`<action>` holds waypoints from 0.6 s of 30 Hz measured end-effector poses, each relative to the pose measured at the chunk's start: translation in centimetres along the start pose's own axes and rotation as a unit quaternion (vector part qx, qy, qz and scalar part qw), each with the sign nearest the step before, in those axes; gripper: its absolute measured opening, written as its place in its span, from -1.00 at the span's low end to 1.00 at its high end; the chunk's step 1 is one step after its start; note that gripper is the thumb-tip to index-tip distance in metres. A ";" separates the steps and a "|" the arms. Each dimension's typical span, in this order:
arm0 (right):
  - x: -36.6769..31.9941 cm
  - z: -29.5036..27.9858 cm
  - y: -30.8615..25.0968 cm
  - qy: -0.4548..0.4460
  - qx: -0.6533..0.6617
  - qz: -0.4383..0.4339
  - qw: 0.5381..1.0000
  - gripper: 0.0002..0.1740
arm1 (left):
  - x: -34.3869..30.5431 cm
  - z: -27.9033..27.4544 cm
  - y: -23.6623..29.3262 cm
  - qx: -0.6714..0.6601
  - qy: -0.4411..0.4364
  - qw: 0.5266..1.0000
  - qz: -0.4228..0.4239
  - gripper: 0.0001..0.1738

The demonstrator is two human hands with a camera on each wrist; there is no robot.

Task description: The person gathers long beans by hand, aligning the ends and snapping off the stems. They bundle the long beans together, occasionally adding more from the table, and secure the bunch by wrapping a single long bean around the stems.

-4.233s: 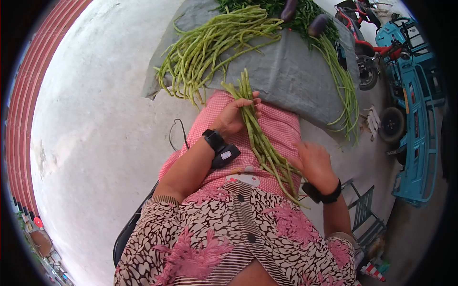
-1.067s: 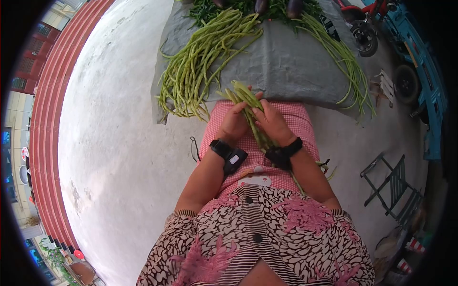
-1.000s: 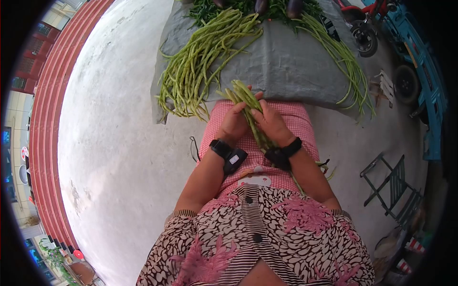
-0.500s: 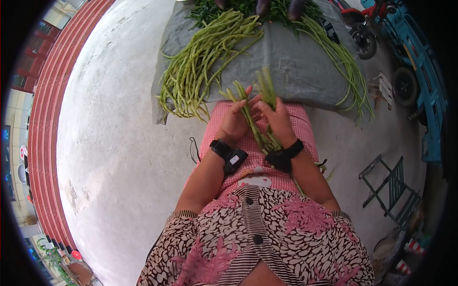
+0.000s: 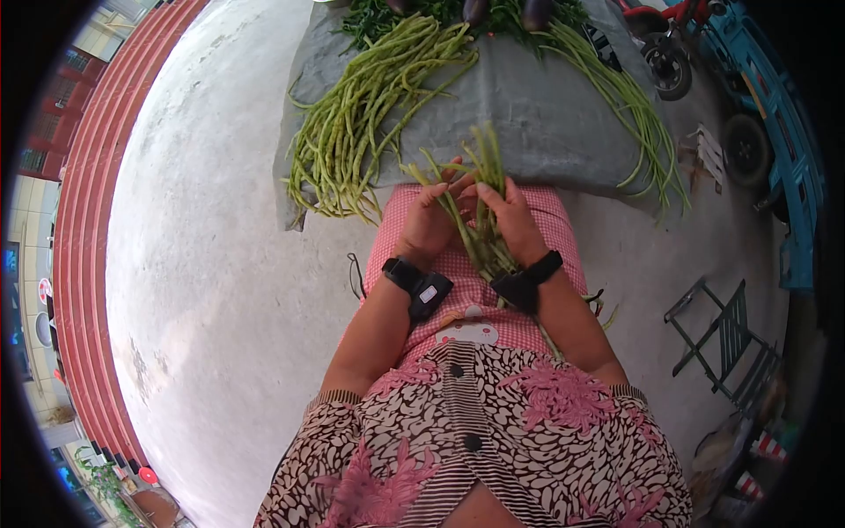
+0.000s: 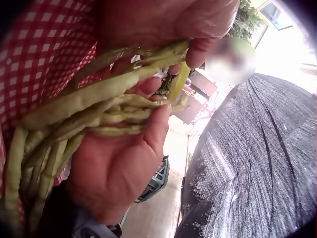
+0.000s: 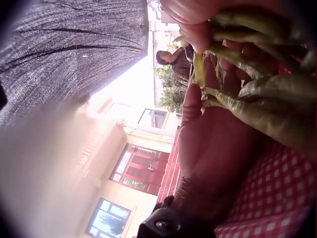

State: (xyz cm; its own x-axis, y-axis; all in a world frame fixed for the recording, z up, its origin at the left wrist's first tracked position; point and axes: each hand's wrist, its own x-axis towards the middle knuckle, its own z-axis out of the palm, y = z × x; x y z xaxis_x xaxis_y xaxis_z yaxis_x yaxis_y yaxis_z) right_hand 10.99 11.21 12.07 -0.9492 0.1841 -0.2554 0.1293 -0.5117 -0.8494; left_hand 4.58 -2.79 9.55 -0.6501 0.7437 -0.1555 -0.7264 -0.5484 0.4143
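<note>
Both hands hold long beans (image 5: 480, 251) over the lap in the head view, the stalks trailing toward the body. My left hand (image 5: 425, 227) grips the left part of the bunch between thumb and fingers. Opposite it, my right hand (image 5: 519, 231) holds another part, its bean tips blurred and standing up above the fingers. In the left wrist view the right hand (image 6: 116, 168) has its thumb against the beans (image 6: 99, 94). The right wrist view shows the left hand (image 7: 218, 144) pinching a bean end (image 7: 199, 69) with its thumb, close to the right hand's fingertips.
A grey cloth (image 5: 546, 114) ahead bears a large pile of long beans (image 5: 370, 123), a smaller bunch (image 5: 616, 110), leafy greens (image 5: 374, 22) and eggplants (image 5: 537, 13). A folding chair (image 5: 726, 343) and a blue vehicle (image 5: 783, 150) stand right; red steps (image 5: 97, 220) run left.
The right hand, apart on the right at first, came to the bunch beside the left hand. It then drew some beans slightly rightward, so the tips now stand in two groups.
</note>
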 end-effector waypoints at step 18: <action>1.0 -0.7 2.0 -0.059 -0.058 0.027 0.996 -0.59 | 0.1 0.2 0.1 0.061 -0.034 0.998 -0.007 -0.25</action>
State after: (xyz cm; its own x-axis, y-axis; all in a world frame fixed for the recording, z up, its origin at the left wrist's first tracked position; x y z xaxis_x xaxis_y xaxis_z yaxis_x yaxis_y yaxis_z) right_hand 10.46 10.96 9.77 -0.9661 0.0546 -0.2523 0.2078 -0.4157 -0.8854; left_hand 4.49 -2.64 9.72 -0.6201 0.7776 -0.1039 -0.7006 -0.4893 0.5193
